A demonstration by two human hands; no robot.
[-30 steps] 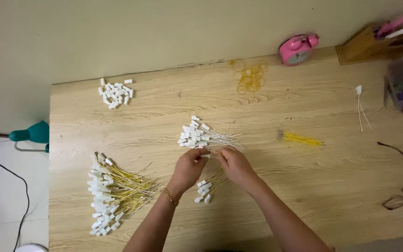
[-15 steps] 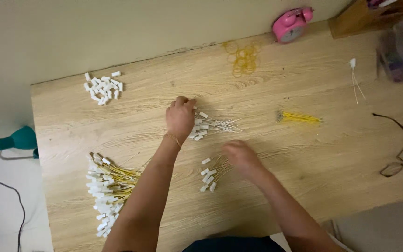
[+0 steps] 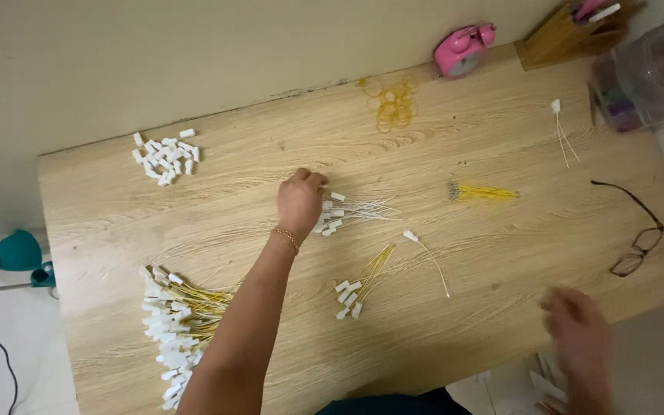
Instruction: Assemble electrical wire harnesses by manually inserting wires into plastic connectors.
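My left hand (image 3: pixel 300 201) reaches across the wooden table (image 3: pixel 255 154) and rests, fingers curled, on the left end of a small bundle of white-tagged clear strings (image 3: pixel 347 209). Whether it grips any of them is hidden by the fingers. My right hand (image 3: pixel 578 338) is blurred off the table's near right edge, apart from everything, and seems to hold nothing. A single white-tagged string (image 3: pixel 426 250) lies alone near the middle. Beside it is a small group of yellow strings with white tags (image 3: pixel 359 284).
A large heap of yellow tagged strings (image 3: pixel 174 323) lies front left, loose white tags (image 3: pixel 165 156) back left. Yellow rubber bands (image 3: pixel 390 100), a pink alarm clock (image 3: pixel 461 48), a wooden holder (image 3: pixel 570 31), a yellow bundle (image 3: pixel 482 192), glasses (image 3: pixel 635 238) and a plastic jar (image 3: pixel 651 69) sit right.
My right hand has pulled back off the table to the near right. A single tagged string now lies on the wood. My left hand stays on the white bundle.
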